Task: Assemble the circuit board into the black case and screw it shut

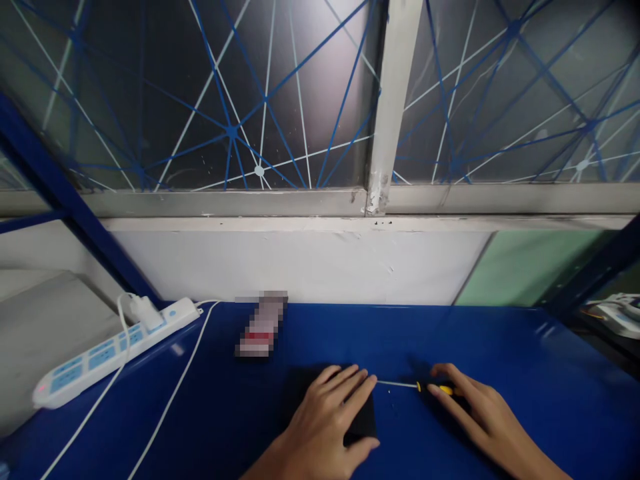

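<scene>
My left hand (327,413) lies flat, fingers spread, on a black flat object (363,417) on the blue table (225,413). Just to its right, my right hand (475,413) rests on the yellow-and-black handle of a small screwdriver (440,388). The screwdriver's thin metal shaft (397,383) lies on the table and points left toward my left fingertips. The fingers of my right hand curl loosely over the handle; the screwdriver still lies on the table.
A white power strip (107,350) with a plug and white cables (170,400) lies at the left. A small blurred pink-and-red object (261,325) sits behind the hands. A white wall and taped window stand behind the table; a blue frame post is at right.
</scene>
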### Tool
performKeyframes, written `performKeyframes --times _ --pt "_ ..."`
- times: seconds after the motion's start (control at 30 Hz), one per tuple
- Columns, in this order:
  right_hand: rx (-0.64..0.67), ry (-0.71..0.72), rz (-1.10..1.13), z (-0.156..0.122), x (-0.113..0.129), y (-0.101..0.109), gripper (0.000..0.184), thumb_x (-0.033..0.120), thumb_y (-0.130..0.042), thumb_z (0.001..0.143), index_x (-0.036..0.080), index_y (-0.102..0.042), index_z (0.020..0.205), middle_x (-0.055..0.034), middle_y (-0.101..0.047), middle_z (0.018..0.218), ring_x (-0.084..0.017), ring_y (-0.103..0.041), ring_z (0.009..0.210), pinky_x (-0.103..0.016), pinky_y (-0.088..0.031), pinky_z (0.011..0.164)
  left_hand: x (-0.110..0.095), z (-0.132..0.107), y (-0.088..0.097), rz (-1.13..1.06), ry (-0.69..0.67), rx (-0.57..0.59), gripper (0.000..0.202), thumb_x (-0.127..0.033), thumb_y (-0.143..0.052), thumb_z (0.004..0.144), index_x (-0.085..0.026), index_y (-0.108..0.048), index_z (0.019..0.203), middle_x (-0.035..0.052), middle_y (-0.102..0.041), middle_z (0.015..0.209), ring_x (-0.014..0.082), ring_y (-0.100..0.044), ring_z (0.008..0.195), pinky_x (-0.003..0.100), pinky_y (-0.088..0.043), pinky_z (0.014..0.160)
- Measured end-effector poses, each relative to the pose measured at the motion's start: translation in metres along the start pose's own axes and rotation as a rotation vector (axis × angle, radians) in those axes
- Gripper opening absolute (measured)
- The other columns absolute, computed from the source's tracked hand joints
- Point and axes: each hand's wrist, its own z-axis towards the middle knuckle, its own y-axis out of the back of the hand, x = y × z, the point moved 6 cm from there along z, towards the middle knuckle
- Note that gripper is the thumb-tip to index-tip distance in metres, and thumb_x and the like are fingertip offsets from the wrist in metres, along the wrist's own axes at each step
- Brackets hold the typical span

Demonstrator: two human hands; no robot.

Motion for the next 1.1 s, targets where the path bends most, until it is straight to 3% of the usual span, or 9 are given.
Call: performKeyframes --times 0.13,0.23,0.33,0.57,0.7,0.8,0.9,1.1 --pt "0.099 -0.034 -0.006 0.004 0.006 -0.001 0.020 0.041 -0.041 0.099 0.027 -0.045 0.111 0.0006 -0.067 0.082 -0.017 -0.063 0.059 -0.028 -0.047 0.060 -0.005 -0.002 -0.001 0.131 -0.020 -0.081 0.064 -0.041 -0.059 0.088 -0.016 -0.038 0.143 0.0107 -0.054 0.138 0.0311 -0.042 0.134 0.056 -0.033 0.110" --pt "0.142 -0.015 -0.029 0.009 0.012 -0.004 0.023 0.046 -0.045 0.096 0.025 -0.046 0.107 0.0028 -0.063 0.070 -0.017 -0.057 0.053 -0.028 -0.043 0.055 0.003 -0.004 -0.005 0.245 0.120 -0.149 0.077 -0.060 -0.061 0.081 -0.011 -0.045 0.139 0.0180 -0.053 0.137 0.0385 -0.047 0.127 0.059 -0.038 0.101" --pt "0.175 0.024 -0.011 0.016 0.016 -0.006 0.021 0.045 -0.041 0.098 0.025 -0.047 0.104 0.0020 -0.062 0.070 -0.017 -0.057 0.055 -0.029 -0.042 0.057 0.016 -0.004 -0.008 0.262 0.253 -0.189 0.082 -0.075 -0.056 0.074 -0.010 -0.060 0.124 0.0196 -0.065 0.118 0.0386 -0.059 0.107 0.058 -0.044 0.091" --pt "0.145 0.141 0.084 0.049 0.013 0.002 0.032 0.045 -0.038 0.099 0.023 -0.061 0.095 -0.0048 -0.066 0.089 -0.020 -0.062 0.078 -0.032 -0.047 0.073 0.031 0.010 -0.004 0.231 0.095 -0.125 0.077 -0.070 -0.056 0.078 -0.008 -0.060 0.123 0.0177 -0.066 0.108 0.0332 -0.059 0.099 0.050 -0.047 0.085" --pt "0.113 0.140 0.065 0.060 0.007 0.000 0.040 0.045 -0.033 0.100 0.021 -0.062 0.085 -0.0049 -0.065 0.079 -0.019 -0.060 0.072 -0.031 -0.047 0.070 0.034 0.010 -0.001 0.211 0.024 -0.156 0.078 -0.070 -0.056 0.078 -0.007 -0.059 0.123 0.0183 -0.066 0.108 0.0333 -0.060 0.099 0.050 -0.047 0.086" --pt "0.105 0.090 0.079 0.057 0.001 -0.007 0.029 0.047 -0.047 0.094 0.021 -0.058 0.091 -0.0018 -0.065 0.076 -0.016 -0.058 0.065 -0.028 -0.045 0.062 0.032 0.007 -0.001 0.227 -0.005 -0.155 0.079 -0.072 -0.053 0.080 -0.007 -0.059 0.123 0.0186 -0.067 0.109 0.0334 -0.061 0.099 0.051 -0.047 0.088" --pt "0.100 0.045 0.134 0.051 -0.005 -0.012 0.026 0.044 -0.060 0.087 0.021 -0.051 0.096 0.0018 -0.062 0.073 -0.013 -0.052 0.058 -0.025 -0.042 0.055 0.030 0.005 -0.003 0.229 0.015 -0.145 0.080 -0.074 -0.052 0.079 -0.008 -0.059 0.125 0.0180 -0.067 0.113 0.0332 -0.062 0.103 0.050 -0.046 0.091" --pt "0.053 0.054 0.186 0.049 -0.007 -0.009 0.027 0.048 -0.053 0.091 0.021 -0.057 0.088 -0.0015 -0.064 0.078 -0.016 -0.056 0.068 -0.027 -0.044 0.061 0.031 0.002 -0.010 0.296 0.162 -0.092 0.079 -0.074 -0.046 0.083 -0.013 -0.052 0.134 0.0177 -0.060 0.129 0.0368 -0.054 0.120 0.057 -0.039 0.099"
